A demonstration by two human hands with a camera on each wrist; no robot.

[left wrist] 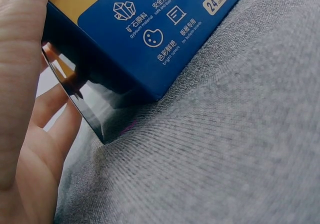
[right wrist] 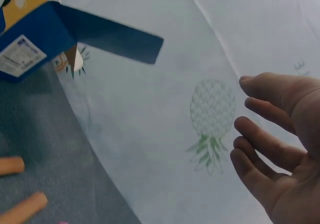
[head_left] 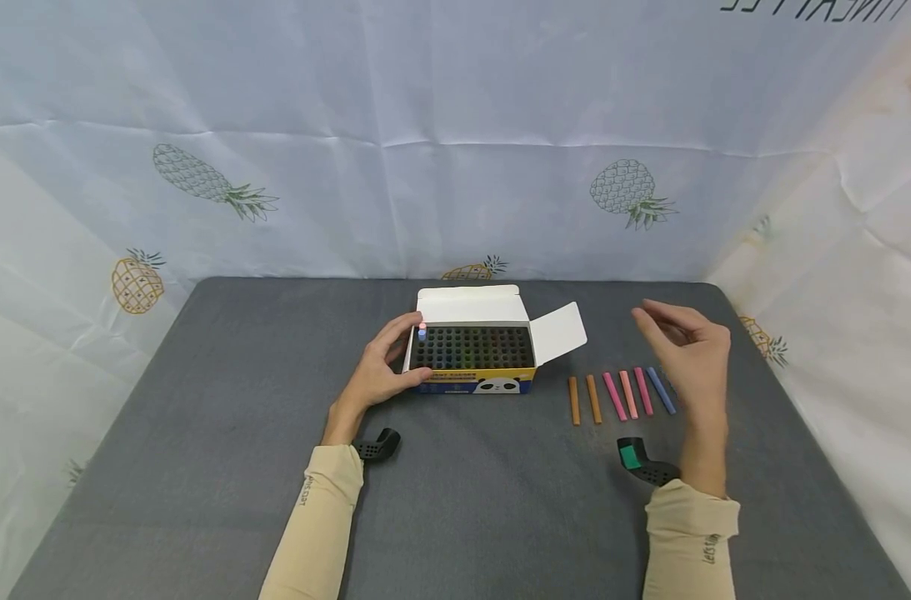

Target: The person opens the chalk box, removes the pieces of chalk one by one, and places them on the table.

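A blue and yellow chalk box (head_left: 476,385) with a panda on its front stands with its lid raised. Its black holder (head_left: 473,347) is full of small holes, and a pink chalk and a blue chalk (head_left: 422,335) poke up in its back left corner. My left hand (head_left: 380,367) grips the left end of the box, thumb at the front corner and fingers at the back. To the right, my right hand (head_left: 688,350) hovers over the table with bent fingers, holding nothing. Below it lies a row of chalks: brown chalk (head_left: 574,402), pink chalk (head_left: 614,396) and blue chalk (head_left: 661,391).
A white side flap (head_left: 558,333) sticks out at the right end of the box. The grey table (head_left: 200,433) meets a pineapple-print cloth (head_left: 425,192) at its back. Black wrist cameras (head_left: 377,445) sit on both wrists.
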